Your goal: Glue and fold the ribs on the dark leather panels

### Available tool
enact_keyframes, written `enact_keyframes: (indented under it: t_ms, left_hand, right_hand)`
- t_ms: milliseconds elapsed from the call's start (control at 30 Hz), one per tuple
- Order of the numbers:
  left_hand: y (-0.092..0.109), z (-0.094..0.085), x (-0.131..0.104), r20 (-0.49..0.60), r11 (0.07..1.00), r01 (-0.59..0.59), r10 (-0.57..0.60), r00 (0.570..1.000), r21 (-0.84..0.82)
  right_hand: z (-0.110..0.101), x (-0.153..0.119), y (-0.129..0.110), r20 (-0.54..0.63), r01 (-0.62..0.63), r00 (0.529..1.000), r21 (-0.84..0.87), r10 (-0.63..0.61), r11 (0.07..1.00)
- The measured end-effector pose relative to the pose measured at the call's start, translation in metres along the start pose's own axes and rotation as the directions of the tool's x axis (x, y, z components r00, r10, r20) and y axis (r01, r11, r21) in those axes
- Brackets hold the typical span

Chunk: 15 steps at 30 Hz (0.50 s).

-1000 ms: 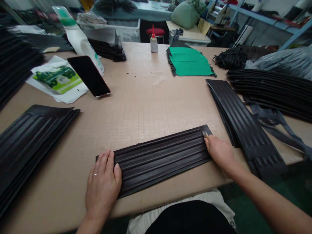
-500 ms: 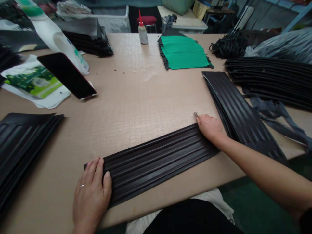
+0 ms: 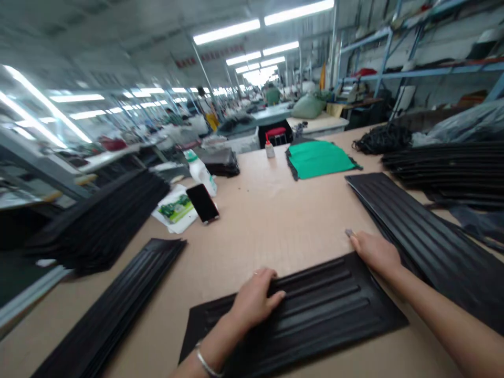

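Observation:
A dark ribbed leather-like panel [image 3: 326, 310] lies flat at the near side of the table, with long raised ridges. My left hand [image 3: 252, 299] rests on its left-middle part, fingers near the far edge and thumb apart. At the panel's far right corner is my right hand [image 3: 376, 254], closed around a small metal-tipped tool [image 3: 348, 232]. Only the tip sticks out, so its kind is hidden. Just right of that hand lies a stack of similar ribbed panels [image 3: 425, 231]. Another panel stack [image 3: 129, 294] is on the left.
Farther off are a green cloth piece [image 3: 321, 159], a red-tipped bottle [image 3: 270, 148], a propped phone [image 3: 202, 203] and a white bottle [image 3: 200, 173]. Thick dark piles stand at the far left [image 3: 106, 220] and right [image 3: 444, 163]. Behind stretches a workshop with shelves [image 3: 417, 73].
The view has tilted up, showing the workshop beyond. My left hand has moved from the panel's left end toward its middle. My right hand stays at the far right corner with the tool.

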State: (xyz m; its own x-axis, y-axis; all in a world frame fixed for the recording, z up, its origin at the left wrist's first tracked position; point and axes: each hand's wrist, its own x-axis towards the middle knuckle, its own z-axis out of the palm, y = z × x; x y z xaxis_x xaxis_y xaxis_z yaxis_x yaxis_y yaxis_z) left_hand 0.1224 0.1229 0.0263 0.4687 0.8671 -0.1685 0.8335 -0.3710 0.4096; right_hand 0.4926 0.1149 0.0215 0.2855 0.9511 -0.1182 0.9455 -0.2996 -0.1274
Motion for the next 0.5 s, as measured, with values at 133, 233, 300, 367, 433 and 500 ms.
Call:
enact_keyframes:
  t_ms: [133,233,300,367,433,500]
  left_hand:
    - [0.023,0.0,0.043,0.353,0.995,0.027,0.007,0.936,-0.093]
    - [0.015,-0.012,0.043,0.413,0.97,0.025,0.079,0.907,-0.24]
    - [0.004,-0.024,0.037,0.401,0.958,0.049,0.072,0.913,-0.282]
    - [-0.009,-0.032,0.033,0.403,0.942,0.09,0.051,0.914,-0.323]
    - [-0.02,-0.032,0.03,0.42,0.923,0.14,0.025,0.907,-0.358]
    - [-0.028,-0.027,0.025,0.439,0.904,0.179,0.011,0.898,-0.388]
  right_hand:
    - [0.007,0.012,0.002,-0.033,0.036,0.999,0.106,-0.032,0.994]
    - [0.013,0.016,0.009,-0.005,0.007,1.0,0.142,-0.007,0.99]
    - [0.013,0.025,0.014,0.027,-0.026,0.999,0.152,0.022,0.988]
    - [0.013,0.037,0.018,0.055,-0.048,0.998,0.163,0.039,0.985]
    - [0.015,0.045,0.023,0.085,-0.05,0.996,0.19,0.034,0.981]
    - [0.018,0.045,0.027,0.12,-0.047,0.993,0.22,0.021,0.974]
